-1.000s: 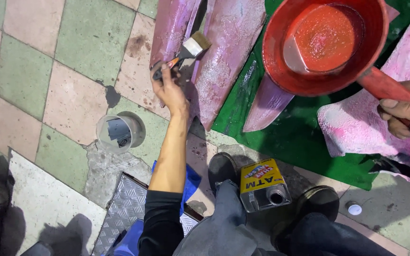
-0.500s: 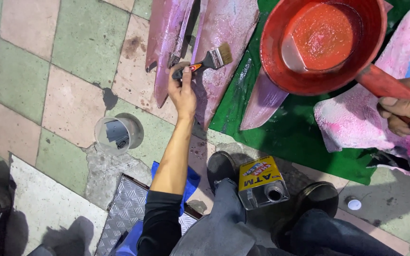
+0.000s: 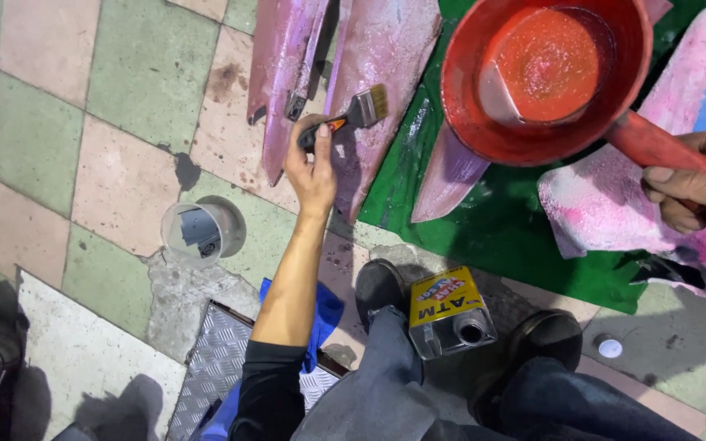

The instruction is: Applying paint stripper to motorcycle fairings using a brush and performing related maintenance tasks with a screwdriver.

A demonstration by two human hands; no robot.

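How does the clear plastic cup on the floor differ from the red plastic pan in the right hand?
The clear plastic cup stands alone on the tiles, untouched; the red plastic pan is held up by its handle in the right hand. The cup is see-through and looks smaller; the pan is opaque and holds red liquid. Both are round and open-topped.

We see one package: a rectangular metal can lying on the floor between the two shoes. It carries a yellow label with a red emblem; the bare metal side shows an open round spout.
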